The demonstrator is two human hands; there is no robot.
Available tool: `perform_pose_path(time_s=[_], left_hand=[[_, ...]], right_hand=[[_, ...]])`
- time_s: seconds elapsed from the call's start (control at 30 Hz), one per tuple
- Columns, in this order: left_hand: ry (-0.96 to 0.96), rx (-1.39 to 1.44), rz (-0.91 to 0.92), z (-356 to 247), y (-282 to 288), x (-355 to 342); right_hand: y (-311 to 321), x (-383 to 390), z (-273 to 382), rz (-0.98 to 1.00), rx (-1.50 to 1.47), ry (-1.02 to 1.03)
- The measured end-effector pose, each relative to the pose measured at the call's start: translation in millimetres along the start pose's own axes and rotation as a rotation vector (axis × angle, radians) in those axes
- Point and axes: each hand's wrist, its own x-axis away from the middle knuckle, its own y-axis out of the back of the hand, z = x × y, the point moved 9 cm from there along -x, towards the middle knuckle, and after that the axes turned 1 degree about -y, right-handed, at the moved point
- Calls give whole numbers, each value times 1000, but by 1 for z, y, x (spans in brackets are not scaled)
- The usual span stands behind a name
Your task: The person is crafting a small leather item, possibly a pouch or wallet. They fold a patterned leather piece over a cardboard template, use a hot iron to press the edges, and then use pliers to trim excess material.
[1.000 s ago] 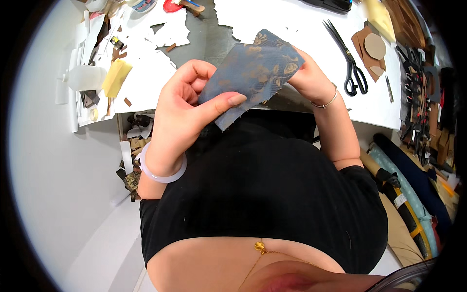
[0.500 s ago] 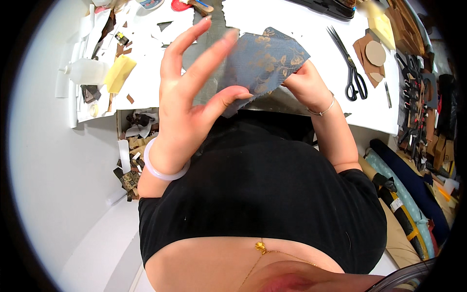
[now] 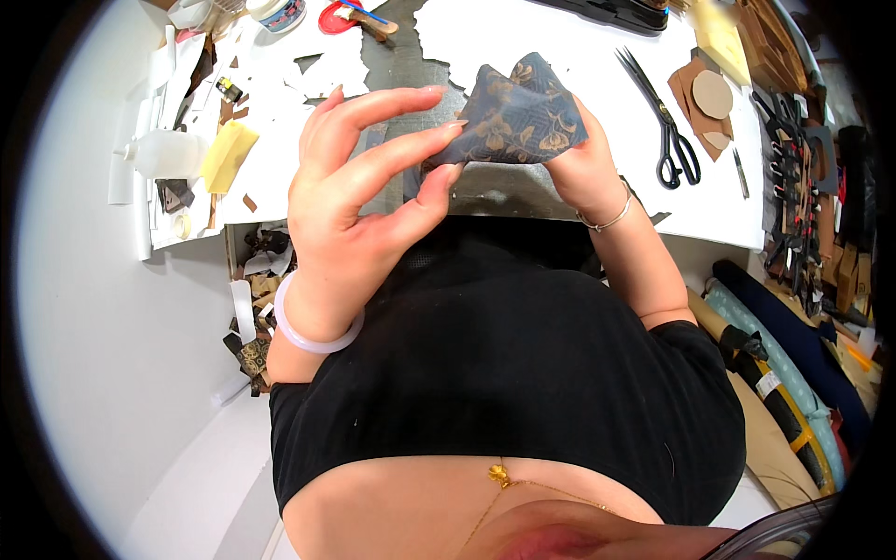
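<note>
A blue-grey fabric piece with gold floral patterns is raised over the near edge of the worktable, folded into two peaks. My right hand grips it from beneath at its right, fingers mostly hidden by the fabric. My left hand is at the fabric's left, fingers spread and curved; the tips of the thumb and one finger are at its edge. Black scissors lie to the right, beside brown cut pieces with a round beige piece.
The white worktable holds a bottle, yellow sponge-like blocks, paper scraps, a tub, a red lid and a thin tool. Hanging tools and rolls are at right, a scrap pile below left.
My left thumb has released its hold on the fabric's face; the fingers spread, then lowered toward its left edge. The fabric has gone from flatter to folded into two peaks.
</note>
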Motion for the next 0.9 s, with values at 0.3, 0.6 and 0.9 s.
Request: perform_pose_path(time_s=[0.3,0.6,0.9], left_hand=[[63,120,-71,23,-10,2],[151,-138,116,35,-19,9],[129,-200,358,47,-48,11]], right_hand=[[-7,1,-6,-19,-88,20],[12,0,-2,4,468,73],[-25,-10,39,98,925,290]])
